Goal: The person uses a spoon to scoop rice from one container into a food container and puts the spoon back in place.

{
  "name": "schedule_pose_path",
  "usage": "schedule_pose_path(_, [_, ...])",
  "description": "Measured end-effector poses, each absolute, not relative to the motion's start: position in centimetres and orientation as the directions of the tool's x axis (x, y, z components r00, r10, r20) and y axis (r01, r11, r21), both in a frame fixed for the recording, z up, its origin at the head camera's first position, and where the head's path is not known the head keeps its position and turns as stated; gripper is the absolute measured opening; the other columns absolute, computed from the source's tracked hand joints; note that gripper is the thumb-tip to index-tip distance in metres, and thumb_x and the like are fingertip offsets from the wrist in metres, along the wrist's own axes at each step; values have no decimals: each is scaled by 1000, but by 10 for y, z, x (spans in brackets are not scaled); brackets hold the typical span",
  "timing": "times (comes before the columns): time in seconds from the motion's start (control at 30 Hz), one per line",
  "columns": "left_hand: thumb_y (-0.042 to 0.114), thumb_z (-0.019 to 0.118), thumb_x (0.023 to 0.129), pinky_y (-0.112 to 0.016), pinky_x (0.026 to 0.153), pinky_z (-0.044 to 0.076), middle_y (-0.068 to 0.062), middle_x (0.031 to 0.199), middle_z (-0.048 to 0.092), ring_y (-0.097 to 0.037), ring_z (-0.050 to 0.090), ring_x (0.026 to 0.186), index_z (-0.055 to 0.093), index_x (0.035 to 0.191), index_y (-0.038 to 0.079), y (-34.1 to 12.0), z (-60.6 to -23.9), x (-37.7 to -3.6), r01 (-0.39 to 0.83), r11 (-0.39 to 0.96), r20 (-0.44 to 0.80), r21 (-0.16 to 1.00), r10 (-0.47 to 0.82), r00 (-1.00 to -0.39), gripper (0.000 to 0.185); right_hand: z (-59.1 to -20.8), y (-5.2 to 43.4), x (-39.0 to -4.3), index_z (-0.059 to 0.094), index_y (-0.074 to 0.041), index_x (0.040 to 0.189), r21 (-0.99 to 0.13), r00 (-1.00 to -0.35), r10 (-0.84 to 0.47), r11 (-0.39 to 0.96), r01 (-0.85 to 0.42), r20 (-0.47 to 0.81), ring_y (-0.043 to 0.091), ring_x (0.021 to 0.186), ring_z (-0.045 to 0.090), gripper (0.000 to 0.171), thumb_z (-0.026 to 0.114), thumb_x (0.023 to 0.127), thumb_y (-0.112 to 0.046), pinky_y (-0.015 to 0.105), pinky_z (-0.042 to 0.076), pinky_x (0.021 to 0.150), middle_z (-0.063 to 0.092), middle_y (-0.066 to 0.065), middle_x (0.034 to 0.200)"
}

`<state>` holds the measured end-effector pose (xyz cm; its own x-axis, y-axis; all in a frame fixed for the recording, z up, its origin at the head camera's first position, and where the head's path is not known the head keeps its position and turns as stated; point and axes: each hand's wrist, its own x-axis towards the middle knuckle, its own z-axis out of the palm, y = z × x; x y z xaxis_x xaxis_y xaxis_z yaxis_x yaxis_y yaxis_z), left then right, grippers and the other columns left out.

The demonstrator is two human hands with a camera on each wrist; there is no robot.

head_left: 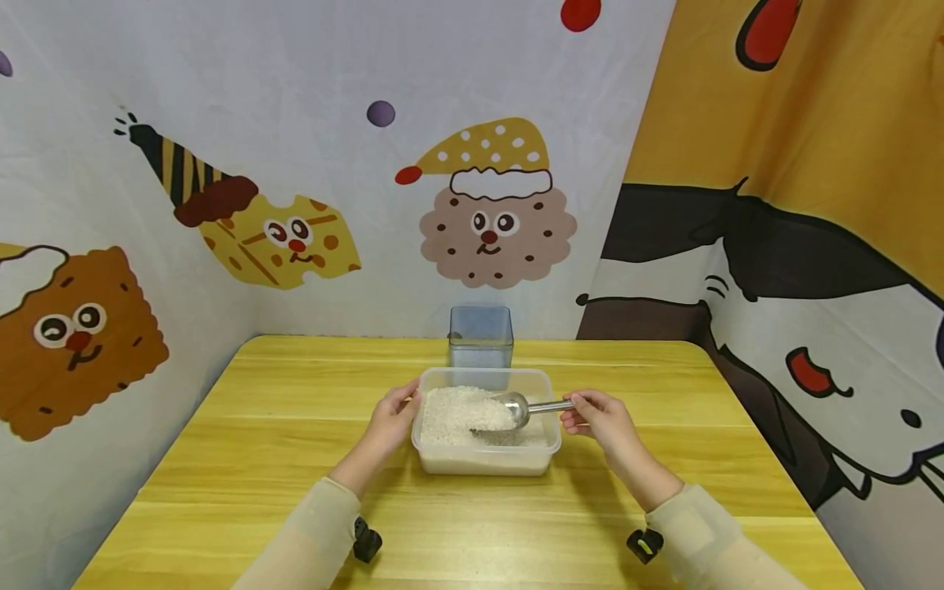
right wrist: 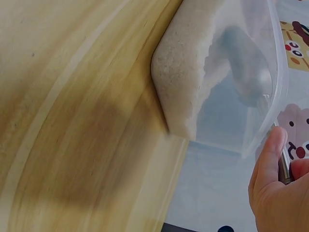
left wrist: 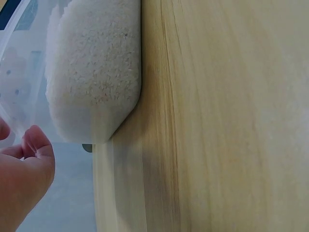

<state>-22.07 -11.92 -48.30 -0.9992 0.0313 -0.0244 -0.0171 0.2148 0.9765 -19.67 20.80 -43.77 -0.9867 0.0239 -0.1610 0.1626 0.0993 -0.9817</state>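
Observation:
A clear plastic container (head_left: 483, 450) of white rice (head_left: 453, 418) stands on the table. At its left end my left hand (head_left: 389, 416) holds the rim, with fingers curled at the corner (left wrist: 29, 159). My right hand (head_left: 601, 419) grips the handle of a metal scoop (head_left: 520, 409), thumb laid along it in the right wrist view (right wrist: 277, 183). The scoop's bowl lies inside the container, tilted over the rice, with grains at its mouth. Through the cloudy wall the bowl (right wrist: 246, 67) shows above the sloping rice.
Just behind the container stands a bluish transparent square bin (head_left: 480, 326). The wood-grain table (head_left: 472, 524) extends to both sides and in front. A printed cartoon curtain (head_left: 310, 98) hangs behind the table's far edge.

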Motion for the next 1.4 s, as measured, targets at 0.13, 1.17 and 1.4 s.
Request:
schedule_pose_path(0.13, [16, 48, 100, -22, 82, 45, -18, 122, 51, -25, 52, 104, 45, 140, 3, -119, -483, -220, -13, 214, -21, 977, 34, -999, 42, -438, 210, -197, 50, 15, 121, -979, -982, 31, 85, 186, -184, 9, 68, 63, 36, 43, 102, -14, 24, 55, 66, 66, 2, 76])
schedule_pose_path(1.17, [16, 48, 100, -18, 78, 44, -20, 123, 50, -27, 53, 103, 45, 139, 2, -119, -480, -219, -11, 185, -18, 983, 36, -999, 42, -436, 221, -199, 45, 13, 125, -967, -973, 8, -112, 230, -232, 6, 69, 62, 36, 39, 102, -13, 20, 53, 68, 66, -4, 74])
schedule_pose_path(1.4, [15, 48, 99, -19, 78, 45, -21, 122, 49, -27, 53, 103, 45, 139, 0, -119, -481, -218, -9, 179, -15, 984, 35, -999, 42, -435, 223, -201, 53, 5, 116, -962, -972, 9, -146, 231, -234, 7, 68, 62, 27, 40, 102, -14, 21, 53, 68, 67, -3, 74])
